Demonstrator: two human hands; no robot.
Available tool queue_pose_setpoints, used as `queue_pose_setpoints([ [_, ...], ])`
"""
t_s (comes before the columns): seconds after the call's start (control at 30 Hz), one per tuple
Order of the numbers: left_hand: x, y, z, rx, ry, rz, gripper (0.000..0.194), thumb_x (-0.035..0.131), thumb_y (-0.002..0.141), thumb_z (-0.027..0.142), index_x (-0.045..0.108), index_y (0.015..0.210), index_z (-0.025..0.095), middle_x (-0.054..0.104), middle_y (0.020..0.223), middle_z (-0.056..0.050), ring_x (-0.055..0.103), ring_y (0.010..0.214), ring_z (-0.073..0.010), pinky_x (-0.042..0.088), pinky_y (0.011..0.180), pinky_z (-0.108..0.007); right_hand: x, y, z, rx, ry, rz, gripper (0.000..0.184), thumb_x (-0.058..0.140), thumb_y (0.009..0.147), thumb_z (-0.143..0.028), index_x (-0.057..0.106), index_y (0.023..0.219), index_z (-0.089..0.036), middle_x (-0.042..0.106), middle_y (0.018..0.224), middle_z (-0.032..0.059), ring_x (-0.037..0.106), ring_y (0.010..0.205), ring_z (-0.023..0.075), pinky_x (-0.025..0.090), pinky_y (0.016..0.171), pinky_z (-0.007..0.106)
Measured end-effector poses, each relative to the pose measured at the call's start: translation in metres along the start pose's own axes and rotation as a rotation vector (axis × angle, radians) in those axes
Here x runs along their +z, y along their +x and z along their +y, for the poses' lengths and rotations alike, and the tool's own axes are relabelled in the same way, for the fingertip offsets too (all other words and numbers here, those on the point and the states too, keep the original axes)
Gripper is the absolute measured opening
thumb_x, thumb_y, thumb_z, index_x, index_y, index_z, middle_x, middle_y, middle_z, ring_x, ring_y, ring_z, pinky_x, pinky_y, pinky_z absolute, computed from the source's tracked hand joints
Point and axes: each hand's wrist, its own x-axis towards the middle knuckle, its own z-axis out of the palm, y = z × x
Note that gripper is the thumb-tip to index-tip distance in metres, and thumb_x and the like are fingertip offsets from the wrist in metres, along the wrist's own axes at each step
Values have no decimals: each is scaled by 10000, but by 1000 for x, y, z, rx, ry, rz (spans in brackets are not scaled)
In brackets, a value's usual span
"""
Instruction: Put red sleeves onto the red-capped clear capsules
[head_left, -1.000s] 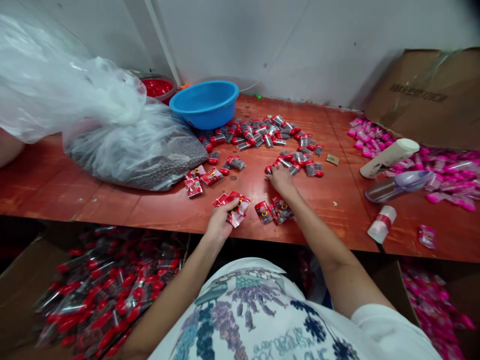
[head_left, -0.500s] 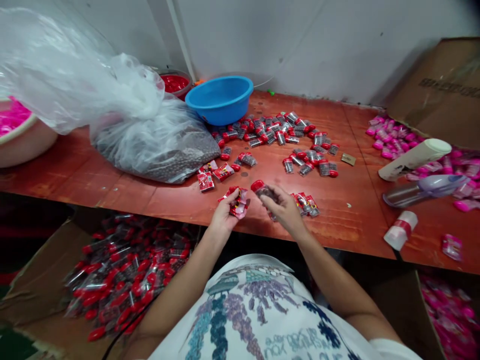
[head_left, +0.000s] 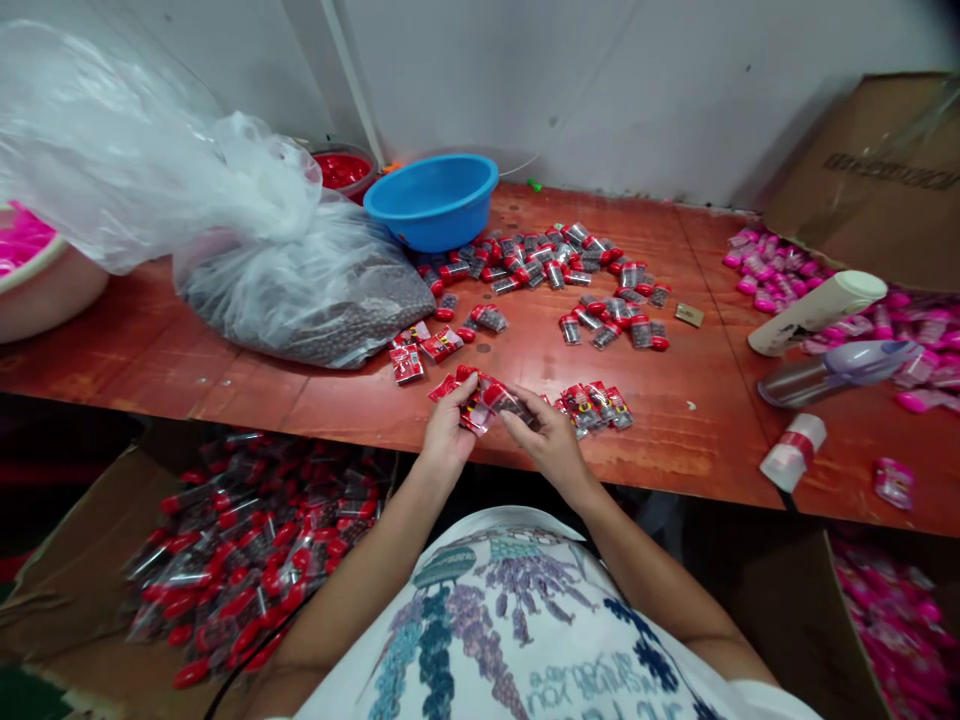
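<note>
My left hand (head_left: 451,425) is closed on several printed red packets (head_left: 474,412) at the front of the table. My right hand (head_left: 546,432) grips a small clear bottle (head_left: 507,402) with a red cap and dark contents. The bottle's capped end meets the packets between my two hands; whether it is inside one I cannot tell. Just right of my right hand lies a group of filled red packets (head_left: 596,405). Loose red packets (head_left: 424,350) rest beyond my left hand. Many red-capped bottles (head_left: 555,262) lie heaped farther back.
A clear bag of dark beads (head_left: 315,285) slumps at left, beside a blue basin (head_left: 435,200). Below the table's left edge stands a carton of red-capped bottles (head_left: 247,560). At right are a pale tumbler (head_left: 817,312), a purple-lidded bottle (head_left: 832,375), a roll (head_left: 793,450) and pink bottles (head_left: 780,270).
My right hand has moved left, bringing the red-capped bottle against the packets in my left hand. The packet group at right is more exposed. The view has shifted slightly.
</note>
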Motion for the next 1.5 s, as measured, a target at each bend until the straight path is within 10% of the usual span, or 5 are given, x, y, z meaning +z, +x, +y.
queue_pose_setpoints([
  [0.7, -7, -21, 4, 251, 356, -420, 290, 844, 506, 85, 674, 735, 140, 704, 716, -18, 650, 641, -148, 552, 670, -273, -13, -4, -4, 73, 201, 31, 276, 685, 785, -304, 680, 1053, -236, 639, 871, 14, 568, 715, 139, 476, 618, 259],
  [0.9, -7, -22, 4, 240, 367, -428, 504, 846, 506, 81, 667, 966, 183, 732, 795, -35, 687, 715, -178, 553, 734, -305, -14, -8, -5, -93, 46, 129, 268, 659, 818, -287, 701, 1083, -295, 632, 972, 31, 593, 821, 159, 498, 727, 292],
  [1.1, -6, -24, 4, 186, 336, -387, 593, 851, 459, 44, 665, 1006, 180, 726, 770, -27, 687, 674, -186, 557, 698, -301, -9, -12, -6, 119, 242, 169, 290, 676, 791, -359, 697, 1055, -240, 651, 790, 6, 576, 624, 132, 511, 528, 256],
  [1.5, -7, -27, -1, 297, 515, -299, 387, 868, 484, 161, 684, 824, 146, 683, 641, 0, 550, 432, -91, 424, 389, -171, -8, -12, 4, -28, 62, 188, 232, 675, 806, -338, 685, 1022, -255, 613, 931, 30, 599, 797, 157, 518, 679, 277],
])
